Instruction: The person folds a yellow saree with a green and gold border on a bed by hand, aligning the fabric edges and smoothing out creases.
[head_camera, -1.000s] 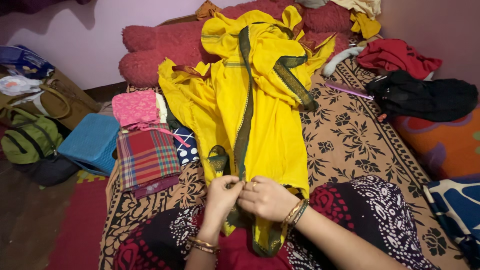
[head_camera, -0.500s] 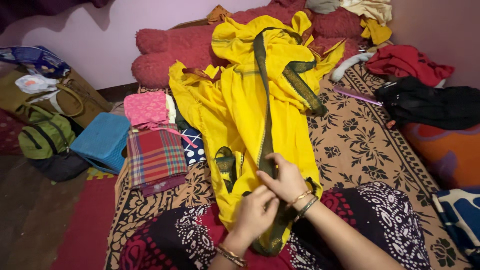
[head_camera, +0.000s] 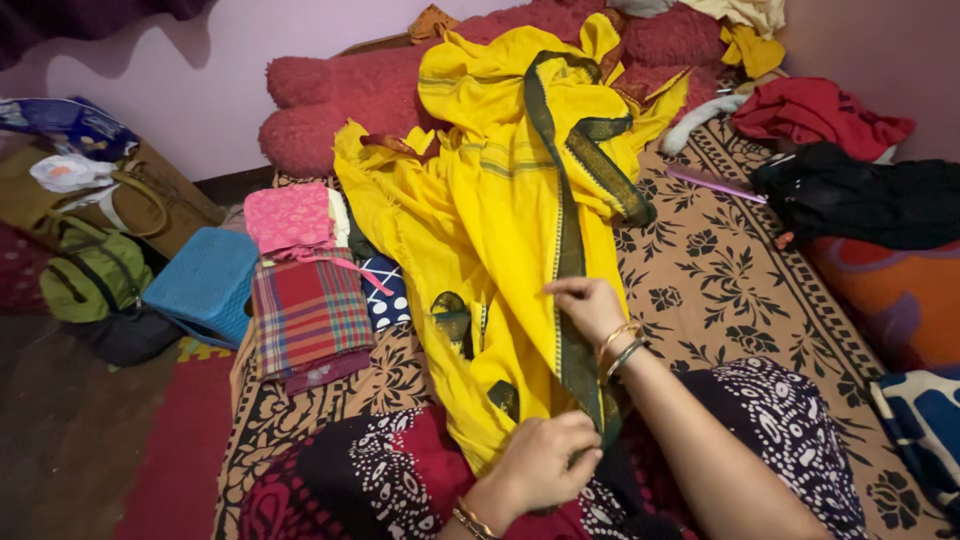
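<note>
Sari (head_camera: 480, 210): yellow cloth with a dark green border, spread lengthwise down a patterned bedspread (head_camera: 720, 290); far end heaped against a red blanket (head_camera: 330, 100), near end lying over the person's lap.
Border (head_camera: 570, 270): runs as a long dark strip down the middle of the cloth, from the heap to the hands.
Left hand (head_camera: 545, 462): fingers curled shut, gripping the near end of the border at the lap.
Right hand (head_camera: 592, 306): fingertips pinched on the border edge farther up the strip; bangles on the wrist.
Hands: apart, with the border stretched between them.
Left of sari: folded stack, plaid cloth (head_camera: 308, 318) nearest, pink cloth (head_camera: 285, 217) behind it, touching.
Off the bed, left: blue basket (head_camera: 200, 282), green bag (head_camera: 90, 275) beside it, on the floor.
Right of sari: black garment (head_camera: 870, 200), red garment (head_camera: 820, 115) behind it, well apart from the hands.
</note>
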